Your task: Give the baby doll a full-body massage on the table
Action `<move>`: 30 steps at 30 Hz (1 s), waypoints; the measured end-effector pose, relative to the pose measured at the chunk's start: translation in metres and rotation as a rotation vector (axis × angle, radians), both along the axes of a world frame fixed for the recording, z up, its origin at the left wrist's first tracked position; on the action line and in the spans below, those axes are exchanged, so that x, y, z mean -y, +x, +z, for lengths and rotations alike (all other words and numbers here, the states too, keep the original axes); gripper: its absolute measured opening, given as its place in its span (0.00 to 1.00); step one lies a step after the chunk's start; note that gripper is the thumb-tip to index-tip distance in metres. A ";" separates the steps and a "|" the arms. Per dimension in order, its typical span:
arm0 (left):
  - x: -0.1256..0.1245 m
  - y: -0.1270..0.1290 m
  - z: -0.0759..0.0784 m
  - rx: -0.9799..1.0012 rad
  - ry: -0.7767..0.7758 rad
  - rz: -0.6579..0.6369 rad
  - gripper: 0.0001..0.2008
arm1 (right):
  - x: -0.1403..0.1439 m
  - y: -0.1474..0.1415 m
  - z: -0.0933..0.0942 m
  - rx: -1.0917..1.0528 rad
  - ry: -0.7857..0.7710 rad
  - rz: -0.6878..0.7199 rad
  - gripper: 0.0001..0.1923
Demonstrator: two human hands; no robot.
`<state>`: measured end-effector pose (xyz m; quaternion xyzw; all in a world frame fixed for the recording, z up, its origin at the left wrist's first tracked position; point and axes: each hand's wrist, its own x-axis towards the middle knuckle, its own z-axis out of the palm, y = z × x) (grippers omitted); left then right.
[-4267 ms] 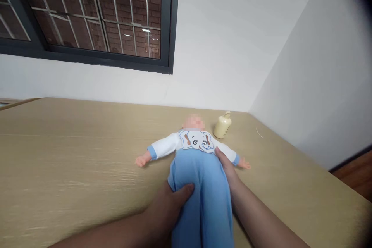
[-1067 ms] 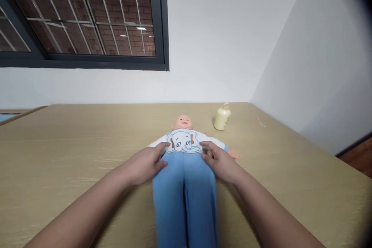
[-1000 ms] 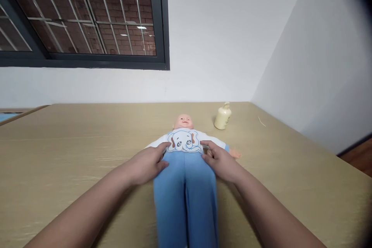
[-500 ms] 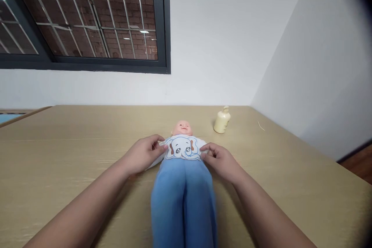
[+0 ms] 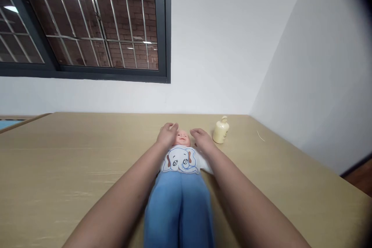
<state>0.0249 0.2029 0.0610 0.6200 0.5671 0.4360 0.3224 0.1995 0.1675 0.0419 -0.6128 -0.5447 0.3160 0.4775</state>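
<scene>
A baby doll [image 5: 180,161] lies on its back on the wooden table [image 5: 58,162], head away from me. It wears a white top with an elephant picture and blue trousers [image 5: 177,209]. My left hand [image 5: 167,135] rests at the left side of the doll's head. On the other side of the head, by the shoulder, is my right hand [image 5: 200,139]. Both hands have fingers curved and touch the doll around its head; my forearms cover the doll's arms.
A cream pump bottle [image 5: 221,131] stands on the table to the right of the doll's head. Two white walls meet in the corner behind it. A barred window [image 5: 87,23] is at the upper left. The table's right edge runs diagonally at the right.
Both hands have slid up from the doll's waist, past its chest, to either side of its head. The view has tilted up a little.
</scene>
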 end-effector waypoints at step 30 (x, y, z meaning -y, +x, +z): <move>-0.008 0.001 -0.064 0.622 -0.133 -0.197 0.23 | -0.038 -0.021 -0.060 -0.226 0.057 0.186 0.23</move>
